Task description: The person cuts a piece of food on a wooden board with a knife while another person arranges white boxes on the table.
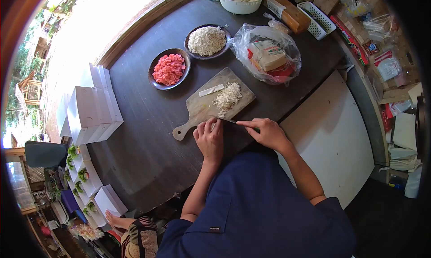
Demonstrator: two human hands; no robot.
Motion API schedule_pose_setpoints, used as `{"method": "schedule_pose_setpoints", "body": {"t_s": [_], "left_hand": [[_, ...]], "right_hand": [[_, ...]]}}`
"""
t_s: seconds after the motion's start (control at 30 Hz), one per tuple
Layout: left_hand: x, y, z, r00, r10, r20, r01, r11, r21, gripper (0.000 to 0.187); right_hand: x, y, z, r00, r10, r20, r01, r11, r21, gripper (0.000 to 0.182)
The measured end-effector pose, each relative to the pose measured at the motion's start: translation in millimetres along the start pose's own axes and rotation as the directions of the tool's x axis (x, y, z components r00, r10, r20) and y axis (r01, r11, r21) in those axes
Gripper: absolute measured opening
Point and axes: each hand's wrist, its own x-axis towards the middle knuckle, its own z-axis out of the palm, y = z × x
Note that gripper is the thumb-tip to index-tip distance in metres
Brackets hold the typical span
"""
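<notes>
My right hand [266,133] grips a small knife [230,120], its blade pointing left along the near edge of a wooden cutting board [197,106]. Beside the blade tip, my left hand [209,140] has its fingers curled down at the board's edge. Whatever lies under those fingertips is hidden. A heap of thin pale shreds [229,96] sits on the board just beyond the knife. Left of the heap lies a flat white strip [211,90].
Past the board stand a bowl of pink pieces [169,69], a bowl of white shreds [207,41] and a plastic bag with a package [268,55]. White boxes [95,109] line the left edge, where another person's hand [114,219] touches a box stack [110,200].
</notes>
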Motion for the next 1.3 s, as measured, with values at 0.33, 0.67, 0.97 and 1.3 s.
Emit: {"method": "schedule_pose_setpoints", "body": {"t_s": [0.33, 0.67, 0.97, 1.3], "left_hand": [[0.5, 1.8, 0.8, 1.000, 0.008, -0.006, -0.008, 1.000, 0.009, 0.024], [2.8, 2.4, -1.4, 1.000, -0.025, -0.014, 0.026, 0.999, 0.023, 0.014], [1.1, 2.6, -1.1, 1.000, 0.000, -0.008, 0.000, 1.000, 0.025, 0.018], [-0.7, -1.4, -0.4, 1.000, 0.006, 0.004, -0.006, 1.000, 0.025, 0.021]], "right_hand": [[20.4, 6.1, 19.0, 0.999, 0.004, 0.034, -0.004, 1.000, 0.012, 0.036], [12.2, 4.6, -0.5, 0.998, -0.033, 0.058, 0.032, 0.999, 0.005, 0.038], [19.9, 3.9, 12.4, 0.998, -0.016, 0.059, 0.020, 0.998, -0.055, 0.038], [12.0, 9.5, -3.4, 0.997, -0.002, 0.074, -0.003, 0.998, 0.064, 0.041]]}}
